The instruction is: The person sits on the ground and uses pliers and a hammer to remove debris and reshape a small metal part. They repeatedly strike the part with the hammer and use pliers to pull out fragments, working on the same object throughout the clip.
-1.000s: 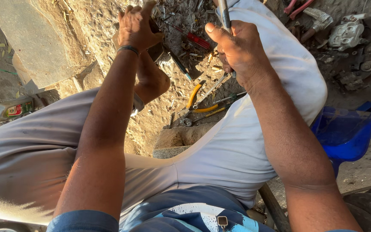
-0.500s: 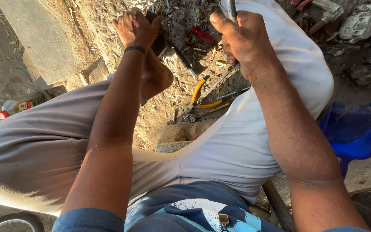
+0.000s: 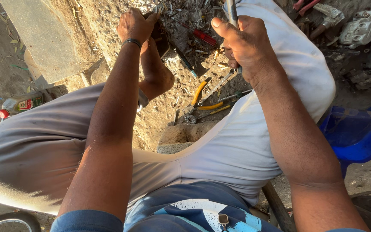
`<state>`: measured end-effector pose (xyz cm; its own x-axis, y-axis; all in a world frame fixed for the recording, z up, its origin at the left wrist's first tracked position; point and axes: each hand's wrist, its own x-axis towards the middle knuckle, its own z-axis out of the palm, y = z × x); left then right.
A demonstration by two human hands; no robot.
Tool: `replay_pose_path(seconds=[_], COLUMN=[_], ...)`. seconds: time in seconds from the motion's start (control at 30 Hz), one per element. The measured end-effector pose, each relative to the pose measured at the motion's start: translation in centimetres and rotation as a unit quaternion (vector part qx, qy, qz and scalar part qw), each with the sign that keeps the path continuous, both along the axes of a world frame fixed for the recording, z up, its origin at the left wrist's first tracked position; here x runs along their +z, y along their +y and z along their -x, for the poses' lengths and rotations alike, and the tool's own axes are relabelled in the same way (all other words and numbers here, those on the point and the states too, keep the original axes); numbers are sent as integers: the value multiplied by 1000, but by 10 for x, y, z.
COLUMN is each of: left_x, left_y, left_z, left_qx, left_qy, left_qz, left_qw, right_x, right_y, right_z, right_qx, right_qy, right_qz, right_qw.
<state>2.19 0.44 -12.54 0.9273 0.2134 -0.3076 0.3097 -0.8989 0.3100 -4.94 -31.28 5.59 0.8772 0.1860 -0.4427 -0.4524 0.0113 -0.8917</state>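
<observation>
My right hand [image 3: 245, 45] is closed around a thin grey metal rod [image 3: 231, 12] that runs up out of the top of the view. My left hand [image 3: 135, 25], with a dark band at the wrist, is closed near a dark object by my bare foot [image 3: 155, 68]; what it grips is hidden. I sit with knees apart in pale trousers [image 3: 254, 141]. On the sandy ground between my legs lie yellow-handled pliers [image 3: 198, 96], a red-handled screwdriver [image 3: 202, 38] and a dark-handled tool [image 3: 184, 60].
A blue plastic tub [image 3: 355, 133] stands at the right. Grey metal engine parts [image 3: 357, 32] lie at the top right. A small bottle with a red cap [image 3: 20, 104] lies at the left beside a stone slab [image 3: 39, 38]. A wheel edge [image 3: 5, 221] shows bottom left.
The view has drifted slightly, so both hands sit a little higher and further right. My grips on the rod and near the foot look the same.
</observation>
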Motion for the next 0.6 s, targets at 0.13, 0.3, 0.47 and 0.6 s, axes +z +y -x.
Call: replay_pose_path(seconds=[0.13, 0.3, 0.47, 0.6], left_x=[7, -7, -34, -38], left_y=[-5, -63, -105, -91], left_z=[3, 41, 105, 126], left_qx=[4, -332, -514, -542], left_qy=[-10, -251, 83, 147], left_qz=[-7, 25, -117, -194], left_qw=[1000, 909, 846, 804], right_x=[3, 7, 3, -2], right_y=[2, 0, -3, -4], right_z=[-2, -3, -3, -8], right_qx=[-6, -1, -14, -30], right_qy=[20, 29, 17, 21], right_qz=[8, 5, 14, 8], right_qw=[1000, 1000, 1000, 999])
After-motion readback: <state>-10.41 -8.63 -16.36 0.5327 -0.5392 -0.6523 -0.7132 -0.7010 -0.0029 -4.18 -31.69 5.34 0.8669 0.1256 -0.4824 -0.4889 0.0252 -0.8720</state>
